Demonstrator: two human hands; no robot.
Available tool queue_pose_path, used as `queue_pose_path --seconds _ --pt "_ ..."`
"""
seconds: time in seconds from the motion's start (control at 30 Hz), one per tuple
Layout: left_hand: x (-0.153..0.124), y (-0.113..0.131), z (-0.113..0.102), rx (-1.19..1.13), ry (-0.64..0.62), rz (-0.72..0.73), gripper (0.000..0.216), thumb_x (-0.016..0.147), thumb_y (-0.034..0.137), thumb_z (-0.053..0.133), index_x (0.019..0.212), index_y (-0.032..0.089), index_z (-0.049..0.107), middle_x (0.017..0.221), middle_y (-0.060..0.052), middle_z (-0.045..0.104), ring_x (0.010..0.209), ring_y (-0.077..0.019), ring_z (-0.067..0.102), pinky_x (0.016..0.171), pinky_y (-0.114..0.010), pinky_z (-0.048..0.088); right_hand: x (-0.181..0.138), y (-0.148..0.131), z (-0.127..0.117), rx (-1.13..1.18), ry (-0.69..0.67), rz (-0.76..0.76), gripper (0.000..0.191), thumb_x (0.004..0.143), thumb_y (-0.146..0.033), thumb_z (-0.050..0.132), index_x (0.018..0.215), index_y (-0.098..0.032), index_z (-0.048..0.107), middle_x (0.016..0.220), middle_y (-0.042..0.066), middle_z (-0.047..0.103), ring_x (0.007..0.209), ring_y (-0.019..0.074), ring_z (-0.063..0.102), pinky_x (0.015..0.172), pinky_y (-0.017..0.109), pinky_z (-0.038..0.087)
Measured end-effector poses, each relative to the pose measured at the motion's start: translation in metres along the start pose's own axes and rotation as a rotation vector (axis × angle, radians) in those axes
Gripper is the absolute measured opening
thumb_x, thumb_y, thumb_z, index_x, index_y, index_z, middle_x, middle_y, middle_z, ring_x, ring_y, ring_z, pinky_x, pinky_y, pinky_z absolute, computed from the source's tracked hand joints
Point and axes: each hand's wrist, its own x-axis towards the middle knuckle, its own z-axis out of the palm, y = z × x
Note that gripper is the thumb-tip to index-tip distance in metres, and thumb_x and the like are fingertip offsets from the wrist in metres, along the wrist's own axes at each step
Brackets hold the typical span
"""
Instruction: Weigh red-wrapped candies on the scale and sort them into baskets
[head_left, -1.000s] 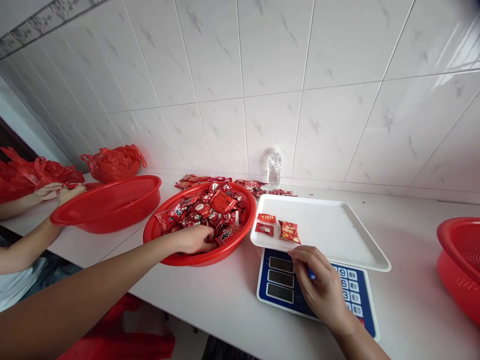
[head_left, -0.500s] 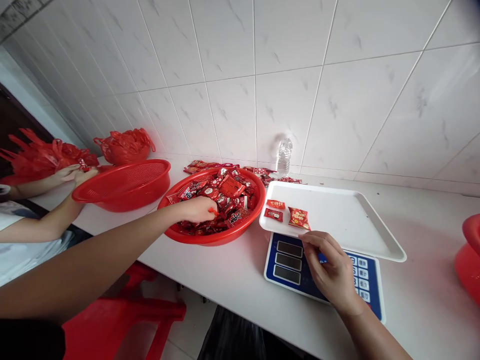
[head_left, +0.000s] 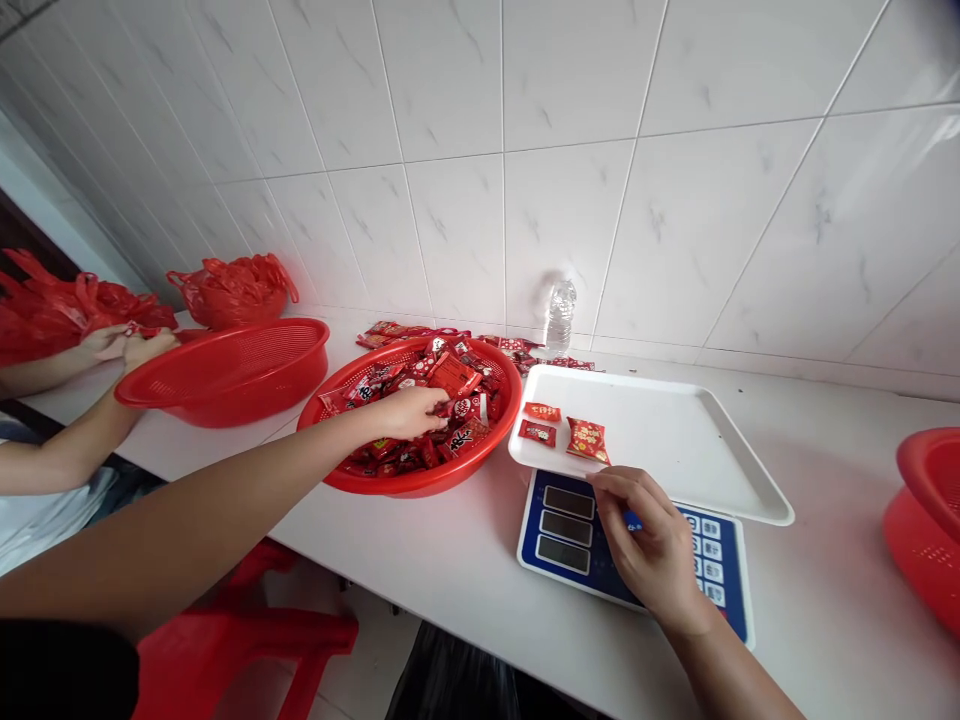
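Over a red basket (head_left: 405, 487) heaped with small red snack packets (head_left: 454, 375), my left hand (head_left: 414, 412) reaches in with curled fingers, closed on a small red packet that is partly hidden. My right hand (head_left: 649, 540) is bent above the blue scale (head_left: 574, 583), its thumb and forefinger pinched together at the near rim of the white tray (head_left: 660, 430). Whether anything is between those fingertips cannot be made out. On the tray's left end lie a gold-patterned red packet (head_left: 587, 440) and two smaller red packets (head_left: 538, 433), apart from both hands.
Another red basket (head_left: 225, 375) stands at left, beside a co-worker's hands (head_left: 135, 345) and red plastic bags (head_left: 232, 290). A clear bottle (head_left: 560, 318) and more red packets (head_left: 405, 330) line the wall. A red basket (head_left: 926, 530) is at right, a red stool (head_left: 247, 640) below.
My left hand has shifted slightly up and right among the packets; the orange-red bit at its fingertips no longer shows. My right hand keeps its place at the tray. The view has turned slightly.
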Motion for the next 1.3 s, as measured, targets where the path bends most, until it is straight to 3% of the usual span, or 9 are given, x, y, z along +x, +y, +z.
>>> queue_pose_path --seconds 0.1,0.2,0.33,0.57,0.67,0.8,1.0,1.13,1.3 --pt "0.001 0.014 -0.021 -0.093 0.069 -0.032 0.041 0.079 0.041 0.059 0.114 0.019 0.054 0.089 -0.002 0.063 0.061 -0.0146 0.059 0.052 -0.023 0.041 0.003 -0.002 -0.001 0.022 0.004 0.006 0.024 0.09 -0.007 0.048 0.104 -0.022 0.06 0.093 0.005 0.06 0.085 0.0155 0.061 0.068 0.027 0.05" --pt "0.004 0.045 -0.029 -0.145 0.09 0.112 0.038 0.079 0.039 0.061 0.111 0.019 0.058 0.093 -0.002 0.064 0.068 -0.0143 0.06 0.058 -0.023 0.042 0.004 -0.004 -0.003 0.022 0.017 0.02 0.024 0.091 -0.007 0.046 0.104 -0.023 0.06 0.092 0.006 0.06 0.084 0.0166 0.062 0.067 0.028 0.05" --pt "0.011 0.096 -0.016 -0.134 0.052 0.347 0.03 0.078 0.025 0.062 0.107 0.018 0.064 0.099 -0.003 0.067 0.084 -0.0178 0.061 0.072 -0.026 0.043 0.005 -0.004 -0.002 0.021 0.022 0.015 0.024 0.092 -0.007 0.045 0.104 -0.022 0.059 0.093 0.006 0.06 0.085 0.0168 0.062 0.069 0.028 0.051" --pt "0.016 0.138 0.012 -0.136 0.003 0.471 0.073 0.075 0.024 0.069 0.141 0.023 0.039 0.143 -0.011 0.046 0.129 -0.028 0.045 0.102 -0.038 0.038 0.009 -0.001 -0.003 0.072 0.035 0.011 0.025 0.092 -0.007 0.045 0.106 -0.022 0.059 0.096 0.007 0.059 0.087 0.0159 0.061 0.069 0.028 0.051" --pt "0.012 0.142 0.022 -0.252 0.094 0.529 0.065 0.084 0.022 0.06 0.144 0.023 0.034 0.149 -0.011 0.038 0.136 -0.0256 0.035 0.11 -0.041 0.032 0.01 0.0 -0.003 0.063 0.044 0.013 0.025 0.092 -0.007 0.045 0.106 -0.022 0.059 0.096 0.007 0.059 0.086 0.0156 0.061 0.069 0.028 0.051" --pt "-0.003 0.134 0.044 -0.528 0.43 0.573 0.047 0.093 0.02 0.048 0.138 0.024 0.038 0.14 -0.011 0.048 0.131 -0.0218 0.043 0.108 -0.04 0.037 0.01 0.001 -0.003 0.001 0.039 0.019 0.024 0.092 -0.009 0.044 0.106 -0.022 0.059 0.096 0.007 0.06 0.086 0.0156 0.062 0.068 0.027 0.052" --pt "-0.044 0.103 0.1 -0.607 0.881 0.633 0.028 0.089 0.011 0.05 0.115 0.022 0.052 0.097 -0.005 0.062 0.091 -0.0157 0.062 0.081 -0.029 0.052 0.011 0.0 -0.002 -0.335 0.026 -0.06 0.031 0.092 -0.013 0.048 0.12 -0.023 0.056 0.107 0.008 0.066 0.095 0.0212 0.062 0.079 0.038 0.052" --pt "-0.054 0.091 0.133 -0.528 0.9 0.783 0.03 0.083 0.007 0.052 0.11 0.021 0.051 0.084 -0.003 0.06 0.073 -0.0144 0.059 0.068 -0.027 0.052 0.018 0.002 0.003 -0.465 -0.075 -0.092 0.029 0.094 -0.021 0.049 0.122 -0.022 0.056 0.109 0.007 0.068 0.102 0.0242 0.062 0.091 0.047 0.049" --pt "-0.053 0.089 0.14 -0.656 0.768 0.807 0.028 0.084 0.009 0.049 0.109 0.022 0.05 0.077 -0.002 0.058 0.066 -0.0136 0.056 0.063 -0.026 0.051 0.035 0.008 0.006 -0.542 -0.179 -0.017 0.031 0.094 -0.025 0.05 0.123 -0.022 0.058 0.118 0.008 0.065 0.112 0.0269 0.059 0.094 0.051 0.049"
